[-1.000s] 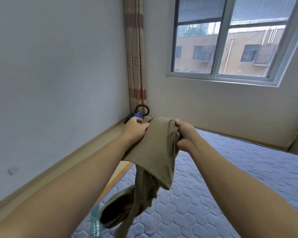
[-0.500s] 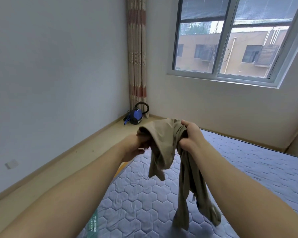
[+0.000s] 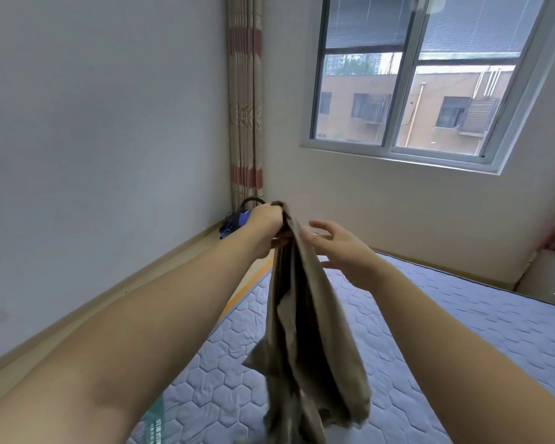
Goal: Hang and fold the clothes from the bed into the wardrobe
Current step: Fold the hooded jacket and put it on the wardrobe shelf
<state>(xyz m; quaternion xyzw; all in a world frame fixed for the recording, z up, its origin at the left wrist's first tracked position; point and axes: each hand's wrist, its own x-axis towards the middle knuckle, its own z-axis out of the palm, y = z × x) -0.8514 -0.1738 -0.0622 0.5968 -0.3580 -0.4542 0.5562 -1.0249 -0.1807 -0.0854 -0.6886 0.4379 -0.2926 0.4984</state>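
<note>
Quilted blue-grey mattress [image 3: 430, 331] with a hexagon stitch spreads under and beyond your two forearms, with a green label [image 3: 156, 423] at its near edge under your left arm. Your left hand [image 3: 266, 224] is closed in a fist on the top of a khaki garment [image 3: 305, 315], which hangs straight down from that grip in a long crumpled bundle, its lower end bunched just above the mattress. Your right hand [image 3: 340, 248] sits just to the right of the cloth with fingers spread and loose; its fingertips are at the upper fold, but you cannot tell whether they touch it. Left of your left arm, a strip of pale wooden floor [image 3: 116, 302] runs along a plain grey wall [image 3: 93, 123]. Just past your left fist, a small blue appliance [image 3: 237, 219] with a black loop of hose rests on the floor in the corner, at the foot of a striped beige and red curtain [image 3: 245, 100]. Beyond your right hand, the far wall carries a sliding window [image 3: 414, 78] looking onto a tan building. Far right, a low cabinet [image 3: 548, 277] stands beside the mattress
</note>
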